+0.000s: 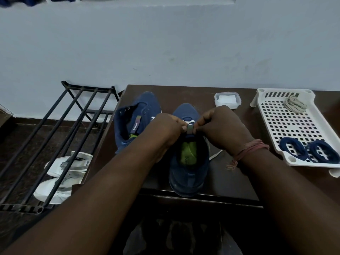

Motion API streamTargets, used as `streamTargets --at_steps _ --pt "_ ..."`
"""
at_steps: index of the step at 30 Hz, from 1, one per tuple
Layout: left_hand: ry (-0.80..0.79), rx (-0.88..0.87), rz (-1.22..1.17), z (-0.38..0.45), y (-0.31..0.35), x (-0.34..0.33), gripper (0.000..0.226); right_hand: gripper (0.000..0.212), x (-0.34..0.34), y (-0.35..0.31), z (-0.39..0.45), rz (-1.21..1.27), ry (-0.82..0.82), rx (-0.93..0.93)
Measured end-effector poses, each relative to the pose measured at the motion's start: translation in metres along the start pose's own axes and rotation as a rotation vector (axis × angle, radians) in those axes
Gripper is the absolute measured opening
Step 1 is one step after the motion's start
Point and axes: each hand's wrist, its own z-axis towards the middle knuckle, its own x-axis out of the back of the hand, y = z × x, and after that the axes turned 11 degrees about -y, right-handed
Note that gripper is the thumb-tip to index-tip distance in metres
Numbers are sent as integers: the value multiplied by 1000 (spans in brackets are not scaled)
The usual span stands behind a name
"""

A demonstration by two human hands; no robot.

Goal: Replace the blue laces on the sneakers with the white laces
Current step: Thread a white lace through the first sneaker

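Dark table [230, 173]: white tray [265, 115] right of fingers holds blue laces [311, 150], coiled white lace [294, 105]. Left hand [165, 129], right hand [220, 126] pinch white lace [191, 122] at sneaker [189, 172] tongue.

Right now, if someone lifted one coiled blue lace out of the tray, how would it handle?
The blue lace looks soft and floppy, so its loose coil would probably unwind. Likely very light. It shouldn't roll, lying flat in the tray.

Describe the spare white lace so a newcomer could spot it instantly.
Find the dark table, then the white perforated tray at its right end. The spare white lace lies bundled in the tray's far corner, near the wall. Unlike the two dark blue lace coils at the tray's near end, it is pale and loosely tangled.
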Motion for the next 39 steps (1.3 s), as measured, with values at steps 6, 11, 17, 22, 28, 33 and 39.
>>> streamTargets --at_steps 6,11,17,22,28,33,39 --pt "-45 86 -91 -2 4 2 18 25 -3 7 5 6 165 37" --pt "-37 97 120 3 7 6 38 21 1 6 7 51 53 30" --pt "53 -153 74 -4 20 19 21 10 2 -13 1 295 -4 203" --pt "6 -359 -377 -19 29 31 24 10 10 -27 0 661 11 319" --pt "-55 -131 256 -21 6 22 25 12 27 -33 -7 993 106 381" --pt "28 17 291 -5 -6 12 28 15 2 -21 -4 148 83 318" --pt "2 213 -133 -1 -10 17 21 22 -25 -4 12 -315 -31 251"
